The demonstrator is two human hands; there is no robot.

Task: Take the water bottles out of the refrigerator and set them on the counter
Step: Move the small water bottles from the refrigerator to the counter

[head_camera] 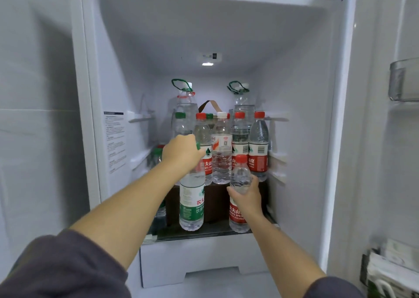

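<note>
water bottles point(191, 204) upright, caps up, held

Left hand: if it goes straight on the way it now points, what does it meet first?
The left hand would probably meet the red-capped bottle right behind it; depth is unclear.

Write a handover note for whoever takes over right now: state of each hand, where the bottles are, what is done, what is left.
Left hand grips the green-label bottle by its top; right hand grips the red-label bottle round its middle.
Both are at the front of the shelf, inside the refrigerator.
Done: none visibly out; counter not in view.
Left: carry these two out, then the small bottles on the brown box, the two large handled bottles behind, and the bottles at far left.
</note>
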